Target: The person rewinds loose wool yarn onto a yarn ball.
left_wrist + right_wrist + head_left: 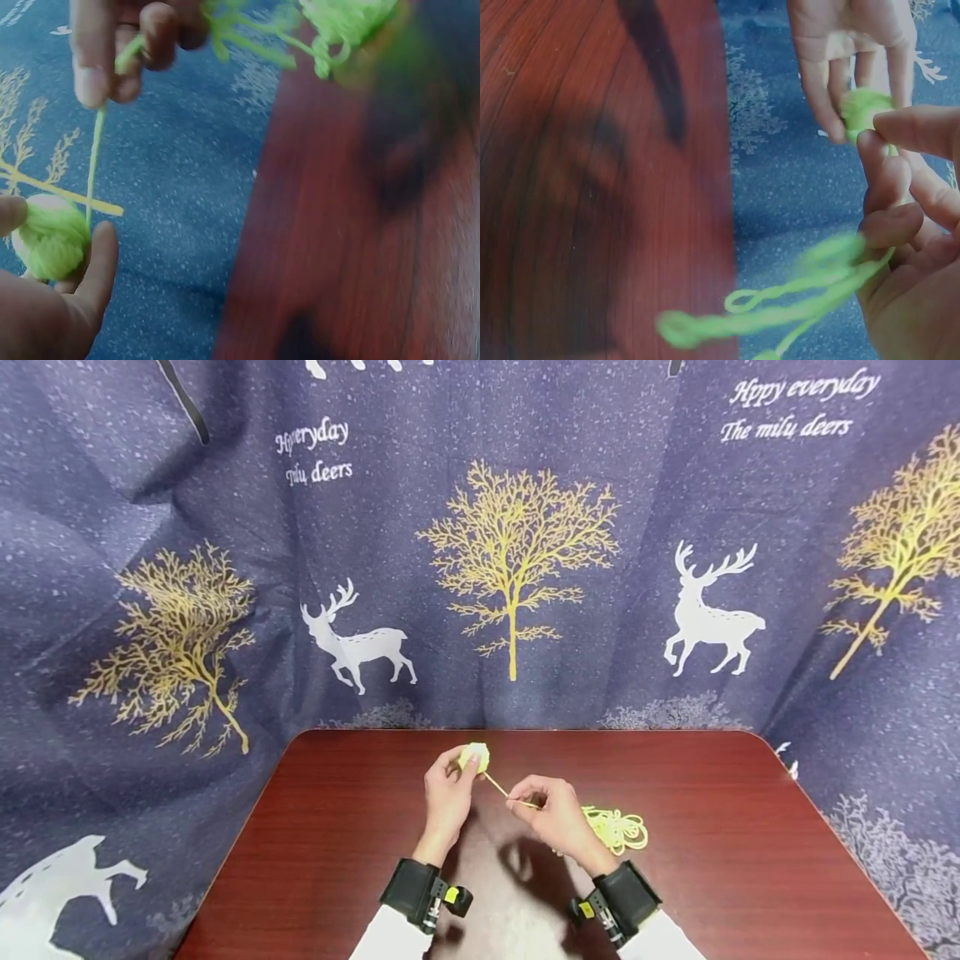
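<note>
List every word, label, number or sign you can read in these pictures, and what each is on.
"Hppy everyday": patterned cloth, upper right, head view.
"The milu deers": same cloth, just below.
"H…eryday": cloth, upper left; a fold swallows letters.
"T…lu deers": below that, also folded.
White strokes, left wrist view's top corner: cut off, unreadable.
Yellow patch on the left wrist gear: too small to read.

The table [750, 868] is reddish-brown, wood-grained, with rounded far corners. Soft shadows [536, 870] lie on its top; whether the loose yellow-green yarn [617, 832] touches it, one cannot tell.
</note>
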`<move>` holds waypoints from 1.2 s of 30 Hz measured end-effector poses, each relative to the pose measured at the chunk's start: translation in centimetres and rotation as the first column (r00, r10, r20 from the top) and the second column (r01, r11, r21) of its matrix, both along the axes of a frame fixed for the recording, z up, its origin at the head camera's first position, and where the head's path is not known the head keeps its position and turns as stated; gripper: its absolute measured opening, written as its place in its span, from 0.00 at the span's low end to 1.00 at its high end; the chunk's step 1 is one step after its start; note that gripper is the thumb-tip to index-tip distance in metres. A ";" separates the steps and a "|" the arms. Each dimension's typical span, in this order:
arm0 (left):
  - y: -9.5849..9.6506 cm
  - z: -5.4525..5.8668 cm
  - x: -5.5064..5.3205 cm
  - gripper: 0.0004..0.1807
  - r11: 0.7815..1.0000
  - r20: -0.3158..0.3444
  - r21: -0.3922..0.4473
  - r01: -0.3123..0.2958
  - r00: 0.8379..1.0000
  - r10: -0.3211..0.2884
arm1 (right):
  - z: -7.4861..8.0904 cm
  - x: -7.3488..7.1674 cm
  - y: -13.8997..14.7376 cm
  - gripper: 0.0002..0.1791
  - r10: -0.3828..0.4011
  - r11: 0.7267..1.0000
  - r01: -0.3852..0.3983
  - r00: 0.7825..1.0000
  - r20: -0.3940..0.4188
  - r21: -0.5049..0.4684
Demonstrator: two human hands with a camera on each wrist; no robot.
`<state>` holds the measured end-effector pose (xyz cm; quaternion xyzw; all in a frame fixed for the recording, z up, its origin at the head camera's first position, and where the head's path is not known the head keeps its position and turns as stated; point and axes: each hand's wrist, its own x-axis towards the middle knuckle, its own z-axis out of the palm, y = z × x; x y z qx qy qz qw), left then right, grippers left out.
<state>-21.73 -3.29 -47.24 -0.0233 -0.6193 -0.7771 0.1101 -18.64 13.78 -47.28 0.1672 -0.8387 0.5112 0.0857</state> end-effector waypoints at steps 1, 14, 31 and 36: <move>-0.1 -0.1 0.0 0.20 0.998 -0.009 -0.052 -0.025 1.000 0.025 | 0.1 0.0 0.0 0.05 -0.003 1.000 0.003 1.000 -0.005 -0.010; -1.2 -1.8 0.1 0.20 0.827 -0.118 -0.543 -0.143 0.989 0.094 | 2.8 0.4 1.7 0.06 -0.001 0.967 0.030 0.993 0.116 -0.252; -3.6 -1.3 0.8 0.16 0.588 0.065 -0.678 0.442 0.832 -0.551 | 1.7 -2.0 4.5 0.13 0.093 0.655 0.123 0.966 0.241 -0.745; -3.5 -0.4 1.5 0.16 0.534 0.119 -0.605 0.590 0.731 -0.672 | 2.1 -2.2 5.0 0.05 0.141 0.555 0.131 0.958 0.248 -0.822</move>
